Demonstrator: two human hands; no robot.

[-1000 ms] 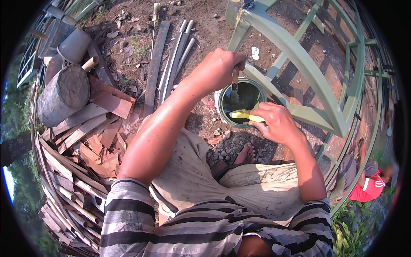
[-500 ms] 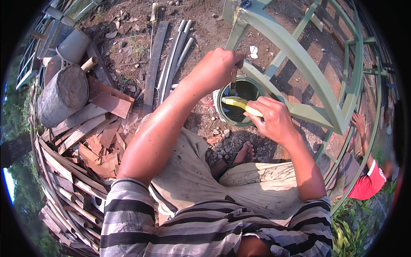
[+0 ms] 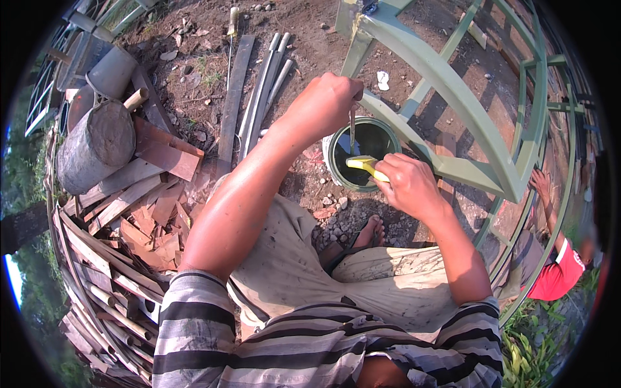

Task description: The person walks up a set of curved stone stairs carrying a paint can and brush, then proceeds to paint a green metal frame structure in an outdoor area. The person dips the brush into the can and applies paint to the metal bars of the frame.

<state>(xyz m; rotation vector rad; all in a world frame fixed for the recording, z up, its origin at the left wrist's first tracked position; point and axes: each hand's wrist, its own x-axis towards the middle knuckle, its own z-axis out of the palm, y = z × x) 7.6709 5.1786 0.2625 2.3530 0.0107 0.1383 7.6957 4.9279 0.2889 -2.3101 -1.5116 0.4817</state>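
Over the paint can (image 3: 332, 167), my left hand (image 3: 323, 107) is closed around the top of a thin flat strip (image 3: 352, 131). The strip hangs down into the can, and its material is hard to tell. My right hand (image 3: 412, 184), at the can's right side, grips a paintbrush (image 3: 366, 165) by its yellow handle. The brush's head end lies over the can's opening, its bristles hardly visible against the dark paint. Dark green liquid paint (image 3: 377, 139) fills part of the can, which stands on the ground in front of my foot.
A green-painted metal frame (image 3: 453, 84) stands close at the right, one bar beside the can. Metal strips (image 3: 264, 90) lie on the dirt ahead. Buckets (image 3: 97, 145) and a wood scrap pile (image 3: 152, 236) are at left. A person in a red sleeve (image 3: 561, 275) is at far right.
The brush has shifted slightly right and down within the can's opening. The strip in my left hand has turned and now shows a narrower side. My left hand barely moved.
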